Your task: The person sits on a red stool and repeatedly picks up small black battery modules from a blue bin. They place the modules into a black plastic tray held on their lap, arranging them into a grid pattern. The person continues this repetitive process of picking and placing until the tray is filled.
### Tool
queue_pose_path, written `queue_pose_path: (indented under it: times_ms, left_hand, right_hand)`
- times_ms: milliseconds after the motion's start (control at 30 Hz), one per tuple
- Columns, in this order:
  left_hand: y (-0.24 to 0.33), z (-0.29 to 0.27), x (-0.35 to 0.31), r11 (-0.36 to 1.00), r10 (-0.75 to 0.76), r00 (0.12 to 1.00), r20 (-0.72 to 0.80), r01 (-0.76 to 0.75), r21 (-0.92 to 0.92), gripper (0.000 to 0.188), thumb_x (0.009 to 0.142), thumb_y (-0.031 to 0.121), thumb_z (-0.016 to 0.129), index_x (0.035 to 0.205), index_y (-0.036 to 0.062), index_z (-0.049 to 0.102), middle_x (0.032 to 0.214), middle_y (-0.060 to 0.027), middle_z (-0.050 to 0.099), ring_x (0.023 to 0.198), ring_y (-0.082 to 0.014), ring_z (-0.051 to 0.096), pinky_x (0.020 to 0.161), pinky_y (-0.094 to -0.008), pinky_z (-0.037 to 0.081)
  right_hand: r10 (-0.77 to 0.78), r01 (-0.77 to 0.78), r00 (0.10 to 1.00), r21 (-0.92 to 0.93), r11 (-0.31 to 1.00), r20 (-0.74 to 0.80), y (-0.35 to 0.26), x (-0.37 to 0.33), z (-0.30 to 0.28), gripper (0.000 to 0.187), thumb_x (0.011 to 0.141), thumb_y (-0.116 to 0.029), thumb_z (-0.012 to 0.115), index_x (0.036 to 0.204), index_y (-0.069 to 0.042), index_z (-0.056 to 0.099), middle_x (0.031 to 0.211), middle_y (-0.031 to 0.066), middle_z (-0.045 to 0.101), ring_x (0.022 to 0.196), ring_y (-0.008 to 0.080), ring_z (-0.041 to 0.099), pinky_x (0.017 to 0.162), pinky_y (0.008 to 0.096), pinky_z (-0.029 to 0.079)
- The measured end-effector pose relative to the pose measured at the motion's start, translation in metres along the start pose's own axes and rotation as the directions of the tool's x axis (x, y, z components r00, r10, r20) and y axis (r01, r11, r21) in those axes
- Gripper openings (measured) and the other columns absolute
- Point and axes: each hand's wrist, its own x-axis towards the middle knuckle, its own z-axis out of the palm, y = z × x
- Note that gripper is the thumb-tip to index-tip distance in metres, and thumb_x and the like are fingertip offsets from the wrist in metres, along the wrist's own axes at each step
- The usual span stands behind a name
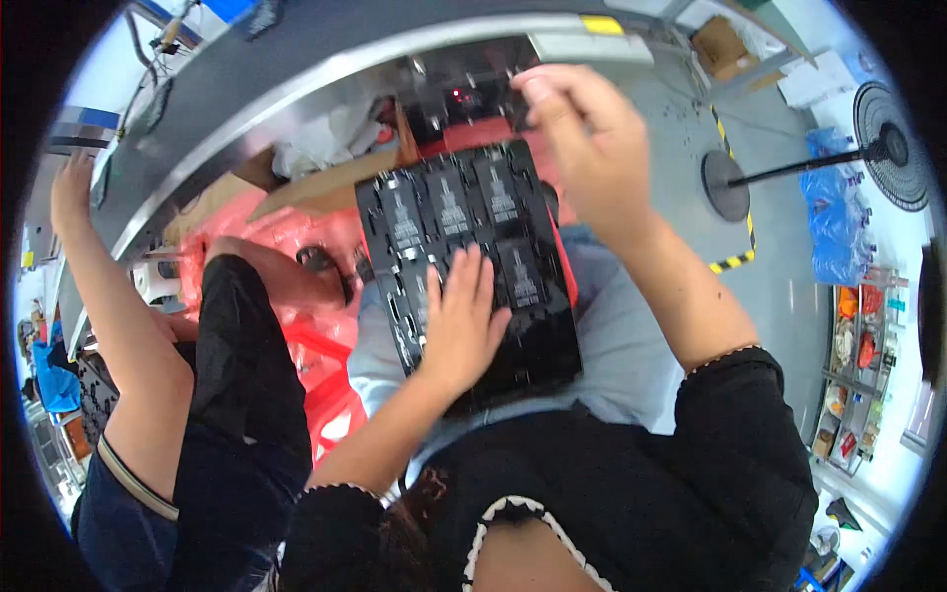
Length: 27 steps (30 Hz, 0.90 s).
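A black plastic tray rests on my lap, tilted a little. Seated in its pockets are several black rectangular modules with pale print. My left hand lies on the tray's lower middle, fingers stretched out, partly covering a module. Above the tray's far right corner, my right hand is raised at the bench edge. Its thumb and forefinger pinch together; whatever is between them is too small to make out. Just left of those fingertips is a dark panel with a small red light.
The metal-edged bench curves across the far side. At my left sits a co-worker, one arm reaching to the bench. Pink plastic sheeting and cardboard lie below. To the right are a standing fan and a shelf rack.
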Motion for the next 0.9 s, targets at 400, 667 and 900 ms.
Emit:
queue_pose_path:
  times_ms: [400, 667, 900]
  left_hand:
    - [-0.006, -0.028, 0.006, 0.966, 0.072, 0.978, -0.196, -0.118, -0.231, 0.055, 0.087, 0.018, 0.064, 0.137, 0.0001, 0.047, 0.153, -0.0227, 0.031, 0.145, -0.0415, 0.024, 0.115, -0.0594, 0.017]
    - [-0.115, -0.214, 0.155, 0.965, 0.262, 0.591, -0.763, -0.179, 0.192, 0.048, 0.083, 0.015, 0.068, 0.129, 0.0032, 0.058, 0.141, -0.0227, 0.046, 0.129, -0.038, 0.045, 0.105, -0.0458, 0.038]
    - [-0.235, -0.293, 0.247, 0.949, -0.289, 0.943, -0.166, 0.305, 0.077, 0.08, 0.082, 0.028, 0.067, 0.152, 0.0106, 0.032, 0.155, -0.0192, 0.033, 0.144, -0.036, 0.026, 0.116, -0.0385, 0.026]
  right_hand:
    - [0.017, 0.355, 0.856, -0.61, 0.709, 0.517, 0.037, 0.241, 0.162, 0.085, 0.074, -0.025, 0.069, 0.146, 0.002, 0.034, 0.152, 0.0271, 0.03, 0.146, 0.0351, 0.024, 0.117, 0.0442, 0.027]
    - [0.034, 0.489, 0.816, -0.72, 0.492, 0.577, 0.013, 0.246, 0.108, 0.077, 0.062, -0.026, 0.076, 0.126, 0.01, 0.052, 0.112, 0.0297, 0.058, 0.107, 0.0409, 0.056, 0.09, 0.0459, 0.049]
    - [-0.415, 0.546, 0.777, -0.179, 0.818, 0.473, -0.014, 0.111, 0.025, 0.072, 0.067, -0.023, 0.076, 0.132, -0.006, 0.052, 0.111, 0.0182, 0.055, 0.109, 0.0357, 0.054, 0.092, 0.0437, 0.046]
